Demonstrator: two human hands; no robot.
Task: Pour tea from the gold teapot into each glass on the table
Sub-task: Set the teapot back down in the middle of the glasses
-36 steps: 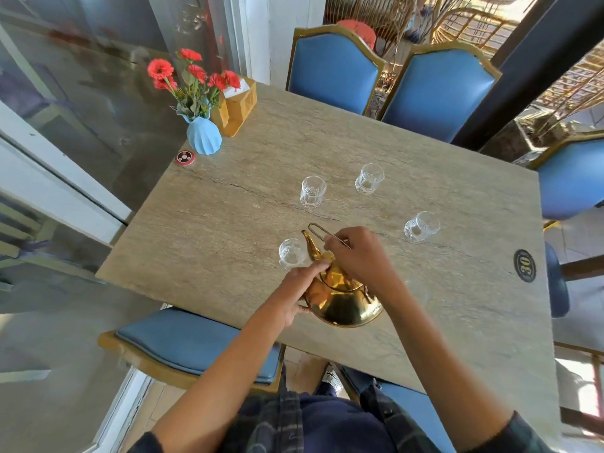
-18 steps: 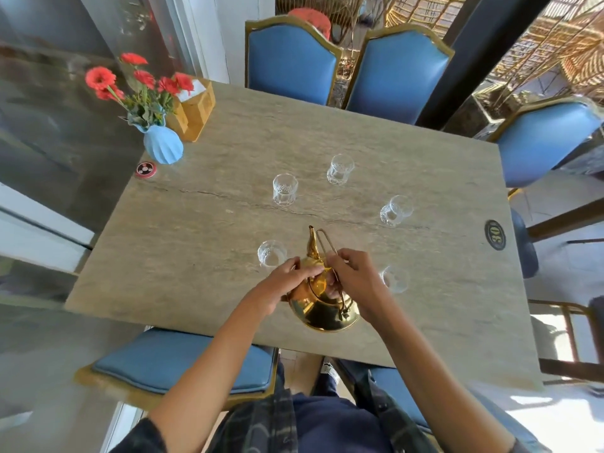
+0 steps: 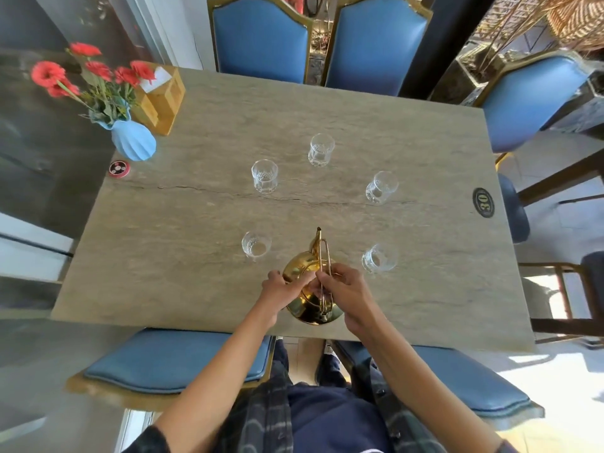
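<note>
While both hands sit on it, the teapot [image 3: 310, 289] rests at the near edge of the table [image 3: 196, 273], spout pointing away from the person. Right hand [image 3: 346, 292] is closed round the thin wire handle, pinching it w/ fingers above the lid. Left hand [image 3: 281, 291] is loosely curled, fingertips on the pot's left shoulder/lid area; can't tell if it grips anything. Near-left glass [image 3: 256, 248] stands just left of the spout; near-right glass [image 3: 379, 259] just right of it, close to the right hand. Further out: mid-left glass [image 3: 264, 176], mid-right glass [image 3: 380, 188], and far glass [image 3: 321, 150] btwn them, all upright and look empty. Round "30" badge [image 3: 483, 202] sits near the table's right edge. Far-left corner: blue vase [image 3: 134, 143] w/ red flowers, small red disc [image 3: 119, 167] beside it, wooden box [image 3: 163, 103] behind. Blue chairs [image 3: 261, 37] ring the table.
</note>
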